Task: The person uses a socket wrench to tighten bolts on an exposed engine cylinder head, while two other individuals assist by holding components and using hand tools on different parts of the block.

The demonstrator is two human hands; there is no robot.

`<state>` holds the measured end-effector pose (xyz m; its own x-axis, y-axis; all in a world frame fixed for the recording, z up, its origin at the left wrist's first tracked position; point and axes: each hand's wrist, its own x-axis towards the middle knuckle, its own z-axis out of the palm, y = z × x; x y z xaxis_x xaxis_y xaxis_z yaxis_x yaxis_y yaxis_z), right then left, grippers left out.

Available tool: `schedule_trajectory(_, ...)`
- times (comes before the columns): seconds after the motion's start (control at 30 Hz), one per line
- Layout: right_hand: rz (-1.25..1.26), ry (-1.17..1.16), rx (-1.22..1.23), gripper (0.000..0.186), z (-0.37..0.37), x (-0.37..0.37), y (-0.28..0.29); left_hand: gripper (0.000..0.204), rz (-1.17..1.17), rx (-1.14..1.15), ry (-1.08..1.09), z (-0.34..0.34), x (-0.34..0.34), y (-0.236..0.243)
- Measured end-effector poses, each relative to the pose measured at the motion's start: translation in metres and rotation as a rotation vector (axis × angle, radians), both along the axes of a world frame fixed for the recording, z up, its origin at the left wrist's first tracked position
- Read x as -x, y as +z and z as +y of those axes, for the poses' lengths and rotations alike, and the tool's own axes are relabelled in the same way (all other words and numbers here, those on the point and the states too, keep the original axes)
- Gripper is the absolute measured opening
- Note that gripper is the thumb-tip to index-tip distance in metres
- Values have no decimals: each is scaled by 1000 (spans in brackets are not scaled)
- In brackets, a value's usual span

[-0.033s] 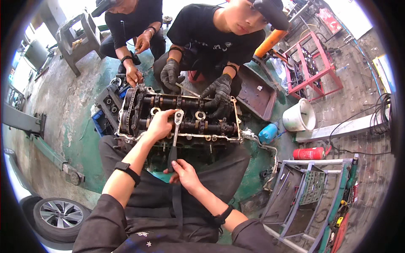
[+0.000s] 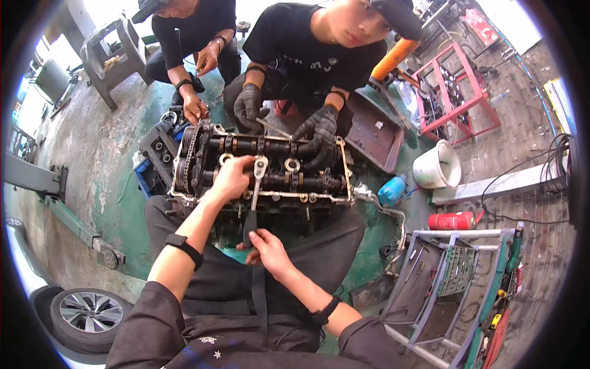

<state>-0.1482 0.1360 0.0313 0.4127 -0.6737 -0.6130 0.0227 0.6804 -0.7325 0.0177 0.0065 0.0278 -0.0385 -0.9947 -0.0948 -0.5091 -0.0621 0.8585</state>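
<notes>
In front of me lies an engine cylinder head (image 2: 276, 196) with two exposed camshafts and a timing chain (image 2: 187, 161) at its left end. A ratchet wrench (image 2: 255, 189) stands over its middle, the round head between the camshafts and the black handle toward me. My left hand (image 2: 232, 178) has curled fingers, the index fingertip pressing against the ratchet's head. Around the handle's near end my right hand (image 2: 268, 251) is closed, thumb on top. What sits below the ratchet head is hidden.
Across from me, a person's gloved hands (image 2: 316, 132) rest at the head's far side with a thin metal bar (image 2: 275, 128). Another person's hand (image 2: 195, 111) touches its far left corner. A tray (image 2: 375, 138), white bucket (image 2: 435, 166), fire extinguisher (image 2: 452, 221) and tool rack (image 2: 452, 277) stand right.
The ratchet's handle end and my right hand have shifted very slightly left and away from me. My left hand stays at the ratchet's head.
</notes>
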Motion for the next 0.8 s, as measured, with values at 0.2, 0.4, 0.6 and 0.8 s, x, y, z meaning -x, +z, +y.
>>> schedule_trajectory(0.2, -140, 20, -99, 30, -12, -41, 2, 34, 44, -266, 61, -23, -5, 28)
schedule_trajectory(0.4, -315, -34, -203, 34, -26, -99, -5, 47, -299, -216, -126, -33, 7, 47)
schedule_trajectory(0.6, -349, -105, -191, 37, -27, -112, 2, 43, -380, -270, -136, -44, 21, 50)
schedule_trajectory(0.8, -322, -52, -168, 24, -13, -72, 18, 38, -188, -452, -47, -52, 14, 44)
